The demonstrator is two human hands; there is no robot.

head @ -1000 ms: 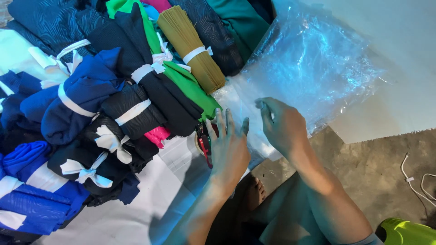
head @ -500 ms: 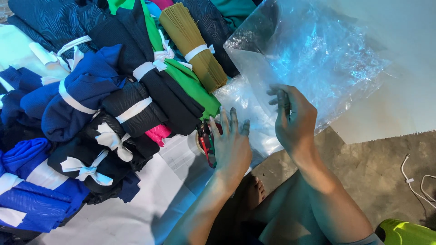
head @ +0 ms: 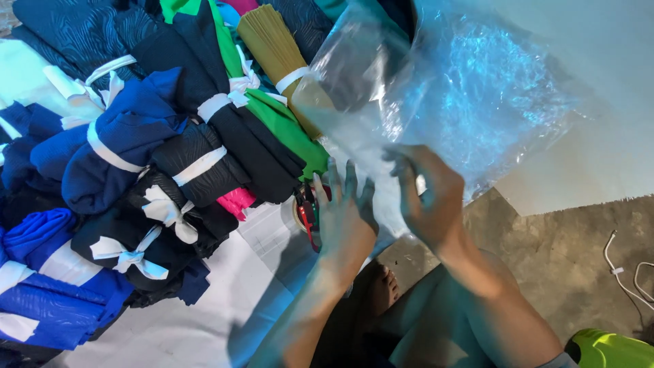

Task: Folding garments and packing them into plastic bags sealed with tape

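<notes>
Grey concrete floor (head: 545, 259) fills the lower right of the frame, with a pale sheet (head: 204, 320) spread over the lower left and a heap of cloth bundles (head: 170, 150) tied with white strips across the upper left. I cannot make out the red and black object (head: 306, 215) just left of my left hand (head: 344, 221); the hand and a bundle cover most of it. Something lime green (head: 606, 349) is cut off at the lower right corner, and a white cable (head: 623, 269) runs off the right edge.

I see the clear plastic bag (head: 463, 102) rising from the centre to the upper right, blurred and glary. My right hand (head: 429, 197) pinches its lower edge, fingers closed on the film. My left hand lies flat with fingers spread and straight, fingertips against the bag's lower left part, gripping nothing.
</notes>
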